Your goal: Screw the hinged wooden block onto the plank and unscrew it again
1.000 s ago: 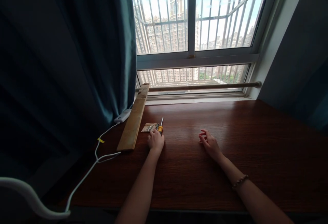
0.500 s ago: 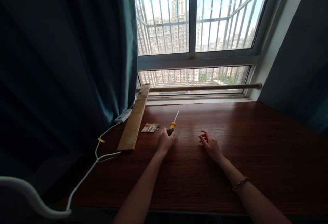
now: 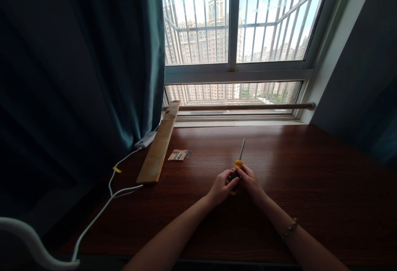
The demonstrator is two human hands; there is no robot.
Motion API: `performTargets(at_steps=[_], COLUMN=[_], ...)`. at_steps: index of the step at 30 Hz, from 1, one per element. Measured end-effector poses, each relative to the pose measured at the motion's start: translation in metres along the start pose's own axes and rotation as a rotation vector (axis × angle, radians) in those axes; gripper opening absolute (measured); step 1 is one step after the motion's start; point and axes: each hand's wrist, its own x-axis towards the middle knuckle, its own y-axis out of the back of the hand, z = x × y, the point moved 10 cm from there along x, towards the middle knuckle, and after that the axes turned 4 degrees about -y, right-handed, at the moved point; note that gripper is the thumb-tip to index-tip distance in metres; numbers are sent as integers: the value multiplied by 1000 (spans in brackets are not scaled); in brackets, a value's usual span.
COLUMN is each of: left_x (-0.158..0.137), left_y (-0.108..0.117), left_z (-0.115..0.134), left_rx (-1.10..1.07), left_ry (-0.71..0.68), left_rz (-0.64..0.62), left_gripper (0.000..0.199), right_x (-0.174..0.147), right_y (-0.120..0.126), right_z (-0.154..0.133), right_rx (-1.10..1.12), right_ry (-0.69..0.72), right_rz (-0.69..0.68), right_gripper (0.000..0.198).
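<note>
A screwdriver (image 3: pixel 238 164) with a yellow and black handle is held in both hands above the table, its metal shaft pointing up and away toward the window. My left hand (image 3: pixel 222 186) is closed around the handle from the left. From the right, my right hand (image 3: pixel 251 181) grips the same handle, fingers pressed against it. Parts of the handle are hidden by the fingers. To the left lie a small flat piece with a metal hinge-like part on it (image 3: pixel 178 155) and several screws (image 3: pixel 188 154) beside it.
A long wooden board (image 3: pixel 156 151) lies at the left, its far end by the window sill. Beside it are a white power strip (image 3: pixel 145 139) and a white cable (image 3: pixel 93 225). A dark curtain (image 3: pixel 136 56) hangs at left. The brown table (image 3: pixel 294 159) reaches the window.
My left hand has carried the screwdriver to the right, to my right hand, which has closed on its handle. The view has shifted slightly.
</note>
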Motion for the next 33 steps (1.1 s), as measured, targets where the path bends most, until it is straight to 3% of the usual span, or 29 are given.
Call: performTargets(at_steps=[3,5,7,11,15,20,26,33], left_x=[-1,-1,2,9,11,12,13,12], left_y=[-7,-6,1,19,25,25,28,31], left_z=[17,22,16,-7,-19,-19,-16,-15], left_rx=[214,345,416,494,513,521,536,557], left_ry=[-149,-219,-210,-131,-110,-117,-103,-99], left_rz=[-153,-191,-158,-35,19,19,20,25], left_gripper=[34,30,28,26,26,28,29,29], right_x=[1,2,5,6,8,9,7,6], right_y=[23,49,82,148,190,225,248,261], right_z=[4,4,-10,-68,-108,-99,-75,-73], right_rx=[-32,-117,-251,-637,-1151,-1497,-1522,-1537], right_ry=[-71,-106,-71,119,108,-129,-323,-308], right_rz=[168,315,458,748,902,926,905,925], right_gripper=[36,36,38,42,37,34,34,30])
